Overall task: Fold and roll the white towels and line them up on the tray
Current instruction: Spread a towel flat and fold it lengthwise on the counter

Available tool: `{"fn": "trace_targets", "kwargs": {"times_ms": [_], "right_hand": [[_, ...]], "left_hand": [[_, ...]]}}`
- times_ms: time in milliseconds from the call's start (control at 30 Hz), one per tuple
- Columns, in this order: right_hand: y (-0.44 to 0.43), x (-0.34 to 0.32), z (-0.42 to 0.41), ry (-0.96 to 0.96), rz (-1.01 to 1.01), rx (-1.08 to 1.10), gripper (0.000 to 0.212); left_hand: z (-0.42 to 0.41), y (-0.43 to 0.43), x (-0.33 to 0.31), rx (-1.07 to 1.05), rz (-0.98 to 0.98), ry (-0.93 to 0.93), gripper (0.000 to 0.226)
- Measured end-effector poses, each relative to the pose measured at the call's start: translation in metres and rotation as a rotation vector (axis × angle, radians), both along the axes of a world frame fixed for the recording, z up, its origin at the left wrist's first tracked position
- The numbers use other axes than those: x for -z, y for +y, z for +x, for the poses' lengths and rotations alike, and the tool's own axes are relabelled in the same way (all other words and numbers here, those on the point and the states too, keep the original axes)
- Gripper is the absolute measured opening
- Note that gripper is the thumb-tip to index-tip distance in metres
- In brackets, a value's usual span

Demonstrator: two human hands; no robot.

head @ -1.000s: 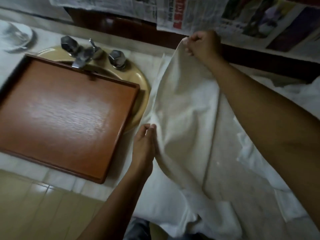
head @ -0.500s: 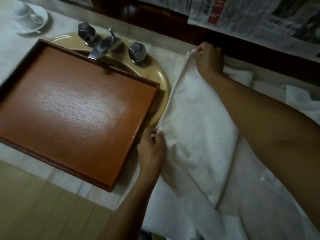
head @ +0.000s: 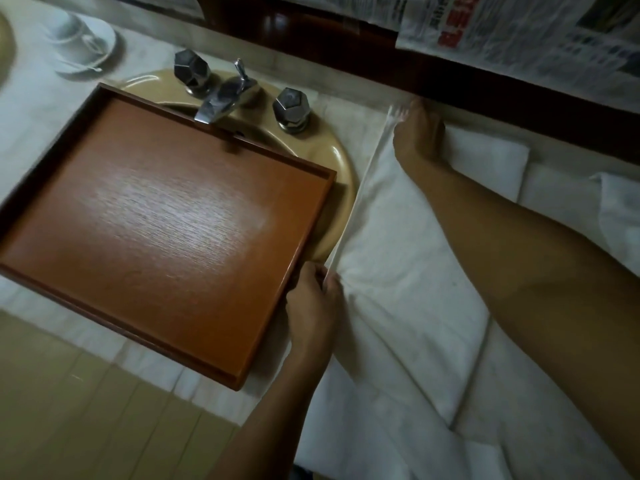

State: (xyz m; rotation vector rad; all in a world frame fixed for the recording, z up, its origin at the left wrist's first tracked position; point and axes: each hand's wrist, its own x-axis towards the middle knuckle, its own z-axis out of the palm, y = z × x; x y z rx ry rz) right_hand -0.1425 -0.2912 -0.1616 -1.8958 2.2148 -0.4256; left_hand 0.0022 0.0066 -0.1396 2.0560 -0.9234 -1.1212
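The left hand (head: 313, 303) pinches the near end of a white towel's (head: 398, 244) folded edge. The right hand (head: 417, 133) pinches the far end, holding the edge taut. The towel lies flat on the worktop (head: 31, 109), just right of the wooden tray (head: 156, 220), which rests over the sink (head: 341, 174) below the faucet (head: 221, 98). Other white towels (head: 485, 157) lie beneath and to the right.

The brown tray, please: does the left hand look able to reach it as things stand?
Probably yes. The left hand grips the edge of the white towel right beside the tray, at its right rim, with nothing between them; it would only need to release the towel.
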Motion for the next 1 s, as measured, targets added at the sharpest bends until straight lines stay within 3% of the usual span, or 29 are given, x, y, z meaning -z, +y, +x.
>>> {"fn": "trace_targets", "kwargs": {"times_ms": [133, 233, 433, 633, 767, 900, 1000], "right_hand": [[0.03, -0.03, 0.003, -0.181, 0.082, 0.018, 0.047], [0.1, -0.051, -0.021, -0.372, 0.087, 0.051, 0.042], [0.319, -0.062, -0.071, -0.375, 0.221, 0.097, 0.014], [0.479, -0.053, -0.097, -0.198, 0.558, -0.037, 0.056], [0.51, -0.033, -0.089, -0.06, 0.52, 0.003, 0.07], [0.512, -0.04, -0.087, 0.116, 0.275, 0.012, 0.016], [0.515, -0.078, -0.078, 0.023, 0.126, -0.098, 0.009]], "left_hand": [[0.008, 0.007, -0.006, 0.058, 0.034, 0.114, 0.014], [0.02, 0.02, -0.011, 0.095, 0.121, 0.219, 0.028], [0.035, 0.049, -0.021, 0.194, 0.4, 0.525, 0.022], [0.04, 0.067, -0.018, 0.289, 0.48, 0.605, 0.027], [0.027, 0.078, -0.023, 0.394, 0.518, 0.561, 0.035], [0.014, 0.091, -0.026, 0.569, 0.554, 0.522, 0.043], [0.001, 0.109, -0.03, 0.606, 0.569, 0.528, 0.054]]}}
